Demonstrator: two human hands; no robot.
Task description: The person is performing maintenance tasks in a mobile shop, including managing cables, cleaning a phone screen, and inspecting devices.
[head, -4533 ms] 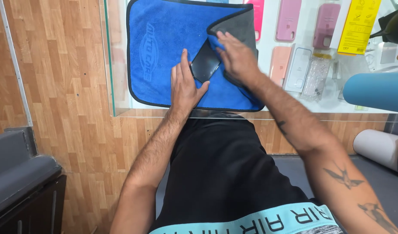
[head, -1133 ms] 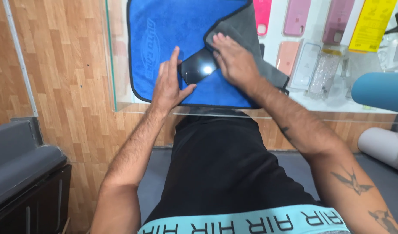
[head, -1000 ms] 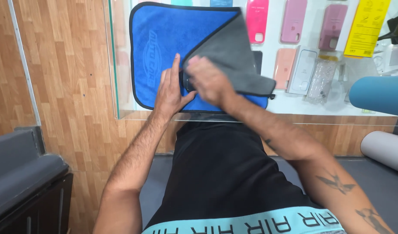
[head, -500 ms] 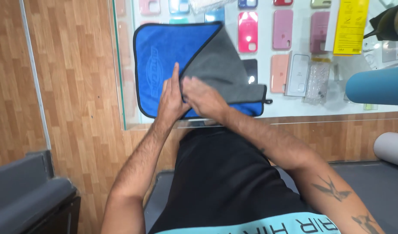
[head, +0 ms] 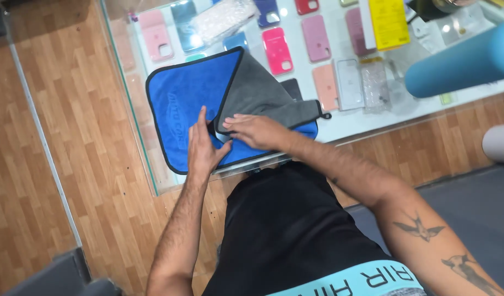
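A blue microfibre cloth point(head: 180, 104) lies on a glass counter point(head: 367, 127). Its grey flap point(head: 257, 93) is folded over toward me. My right hand point(head: 257, 130) presses flat on the near edge of that flap, gripping it over a dark phone. Only a sliver of the phone point(head: 214, 133) shows between my hands. My left hand point(head: 201, 145) stands on edge on the blue part. Its fingers are straight and its thumb reaches under the flap against the phone's left side.
Several phone cases point(head: 277, 50) in pink, red, peach and clear lie under the glass, beside a yellow card point(head: 389, 22). A thick blue roll point(head: 460, 60) lies on the counter at right. A grey seat point(head: 54, 274) sits lower left, by wood-panelled surfaces.
The grey flap was pulled over the phone, which lay uncovered a second ago. My right hand slid left to meet my left hand. The camera has tipped, so the counter shows further up.
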